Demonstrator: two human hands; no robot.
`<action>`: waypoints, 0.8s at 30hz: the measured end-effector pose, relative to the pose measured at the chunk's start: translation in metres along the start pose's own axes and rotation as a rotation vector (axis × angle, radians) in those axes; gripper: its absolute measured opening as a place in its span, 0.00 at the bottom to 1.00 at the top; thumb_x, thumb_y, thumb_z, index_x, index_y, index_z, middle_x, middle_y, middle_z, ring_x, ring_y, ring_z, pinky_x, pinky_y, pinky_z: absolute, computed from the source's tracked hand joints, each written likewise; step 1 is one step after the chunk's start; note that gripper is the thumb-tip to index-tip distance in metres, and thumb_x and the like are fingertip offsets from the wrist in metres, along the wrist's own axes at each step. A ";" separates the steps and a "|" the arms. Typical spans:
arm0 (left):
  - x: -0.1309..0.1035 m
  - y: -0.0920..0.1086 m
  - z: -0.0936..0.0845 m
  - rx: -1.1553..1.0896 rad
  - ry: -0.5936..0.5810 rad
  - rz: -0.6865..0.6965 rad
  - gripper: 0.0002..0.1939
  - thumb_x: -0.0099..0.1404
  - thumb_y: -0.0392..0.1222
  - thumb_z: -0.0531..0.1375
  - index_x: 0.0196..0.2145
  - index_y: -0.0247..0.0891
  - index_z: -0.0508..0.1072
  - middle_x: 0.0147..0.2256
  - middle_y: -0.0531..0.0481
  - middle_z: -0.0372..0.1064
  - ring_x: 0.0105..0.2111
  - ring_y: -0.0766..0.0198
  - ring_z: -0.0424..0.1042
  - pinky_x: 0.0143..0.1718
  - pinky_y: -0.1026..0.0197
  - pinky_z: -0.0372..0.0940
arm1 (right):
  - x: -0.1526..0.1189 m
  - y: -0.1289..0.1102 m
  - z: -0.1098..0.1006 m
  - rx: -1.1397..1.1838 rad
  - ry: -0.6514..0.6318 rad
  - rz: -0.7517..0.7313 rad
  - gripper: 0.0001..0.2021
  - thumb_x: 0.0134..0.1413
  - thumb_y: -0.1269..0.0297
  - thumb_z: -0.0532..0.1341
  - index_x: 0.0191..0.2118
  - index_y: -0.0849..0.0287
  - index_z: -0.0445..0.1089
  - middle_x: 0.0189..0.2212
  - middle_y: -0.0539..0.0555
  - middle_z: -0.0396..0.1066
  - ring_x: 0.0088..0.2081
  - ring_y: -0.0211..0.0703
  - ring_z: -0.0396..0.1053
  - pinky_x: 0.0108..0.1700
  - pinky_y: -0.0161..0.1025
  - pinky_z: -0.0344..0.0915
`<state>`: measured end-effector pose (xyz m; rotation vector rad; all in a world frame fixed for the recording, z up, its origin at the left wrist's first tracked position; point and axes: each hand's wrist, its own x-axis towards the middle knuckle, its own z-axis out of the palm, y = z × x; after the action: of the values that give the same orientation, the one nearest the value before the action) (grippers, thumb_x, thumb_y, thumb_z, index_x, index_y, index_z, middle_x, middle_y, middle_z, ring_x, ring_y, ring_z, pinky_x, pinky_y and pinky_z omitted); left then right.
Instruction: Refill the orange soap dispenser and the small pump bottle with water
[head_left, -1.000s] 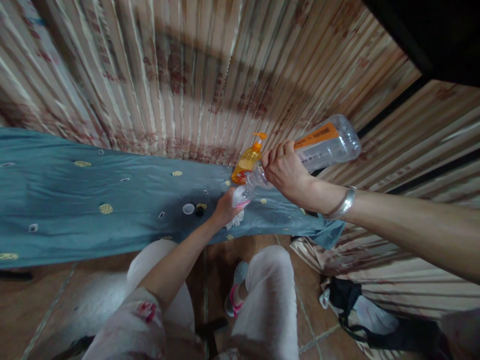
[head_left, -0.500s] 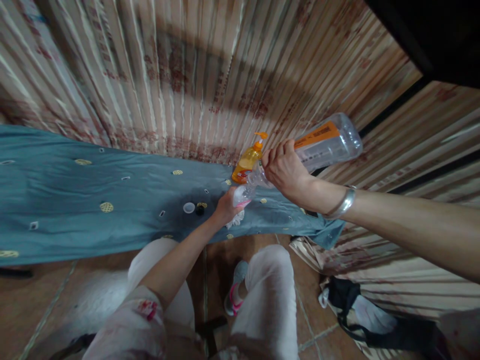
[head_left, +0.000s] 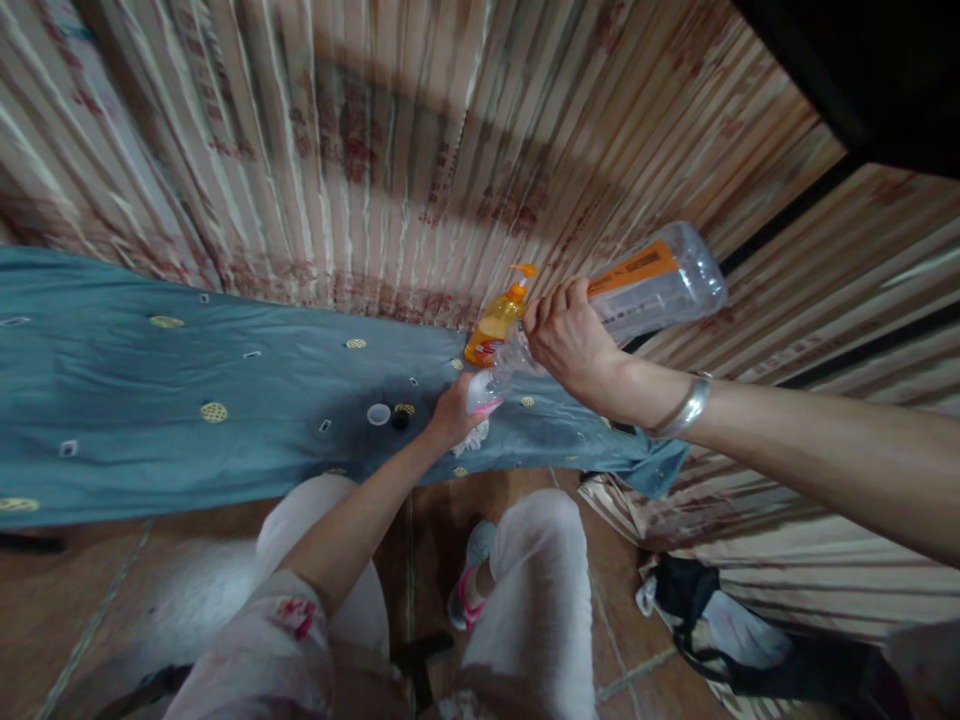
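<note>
My right hand (head_left: 571,335) is wrapped round a large clear plastic bottle (head_left: 660,275) with an orange label, tilted so its neck points down to the left. Below the neck, my left hand (head_left: 452,410) is closed round a smaller clear bottle (head_left: 486,390) with a pink band. The two bottles meet mouth to mouth, or nearly so; the exact contact is too blurred to tell. Just behind them stands an orange pump bottle (head_left: 491,332) of yellow liquid. A white round cap (head_left: 379,414) and a black cap (head_left: 400,420) lie left of my left hand.
A blue-green patterned cloth (head_left: 277,390) covers the narrow bench. White crumpled material (head_left: 471,438) lies beneath my left hand. A pleated curtain (head_left: 375,170) hangs right behind the bench. A dark bag (head_left: 795,655) rests at the lower right.
Almost nothing differs. The large bottle's base has risen very slightly; both hands keep their hold in the same place.
</note>
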<state>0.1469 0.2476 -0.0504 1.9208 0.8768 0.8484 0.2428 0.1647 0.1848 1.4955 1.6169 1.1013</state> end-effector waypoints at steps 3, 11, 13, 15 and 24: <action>-0.001 0.003 -0.002 0.013 -0.012 -0.009 0.32 0.57 0.32 0.74 0.58 0.40 0.73 0.53 0.42 0.82 0.56 0.41 0.84 0.60 0.42 0.78 | -0.001 0.001 0.000 -0.029 -0.003 -0.018 0.28 0.72 0.79 0.42 0.66 0.81 0.71 0.58 0.81 0.79 0.56 0.68 0.77 0.61 0.66 0.66; -0.001 0.004 -0.002 0.017 -0.001 0.010 0.31 0.56 0.31 0.74 0.56 0.43 0.72 0.53 0.45 0.82 0.56 0.42 0.84 0.61 0.42 0.78 | -0.004 -0.003 0.006 0.040 0.001 0.055 0.26 0.73 0.78 0.45 0.65 0.79 0.71 0.57 0.80 0.80 0.57 0.68 0.77 0.59 0.64 0.67; 0.000 0.004 -0.003 0.016 -0.010 -0.003 0.31 0.56 0.31 0.74 0.56 0.43 0.72 0.53 0.44 0.82 0.56 0.41 0.84 0.61 0.43 0.78 | -0.007 -0.001 0.006 0.036 -0.032 0.053 0.25 0.72 0.79 0.45 0.64 0.80 0.71 0.55 0.80 0.80 0.56 0.68 0.78 0.57 0.61 0.67; 0.000 0.005 -0.003 0.002 -0.017 -0.016 0.31 0.57 0.31 0.74 0.56 0.42 0.73 0.53 0.43 0.82 0.56 0.40 0.84 0.60 0.44 0.79 | -0.013 0.003 0.005 0.046 -0.066 0.052 0.24 0.71 0.80 0.45 0.63 0.81 0.71 0.53 0.81 0.81 0.55 0.69 0.78 0.54 0.58 0.67; 0.003 -0.002 -0.003 -0.049 -0.001 0.001 0.28 0.57 0.38 0.74 0.55 0.44 0.73 0.52 0.45 0.82 0.56 0.40 0.83 0.59 0.43 0.79 | -0.036 0.017 0.020 0.243 -0.192 0.032 0.22 0.71 0.81 0.44 0.60 0.81 0.70 0.47 0.80 0.80 0.47 0.64 0.79 0.44 0.48 0.62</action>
<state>0.1457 0.2524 -0.0501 1.8796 0.8474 0.8621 0.2728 0.1320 0.1894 1.7313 1.6405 0.7715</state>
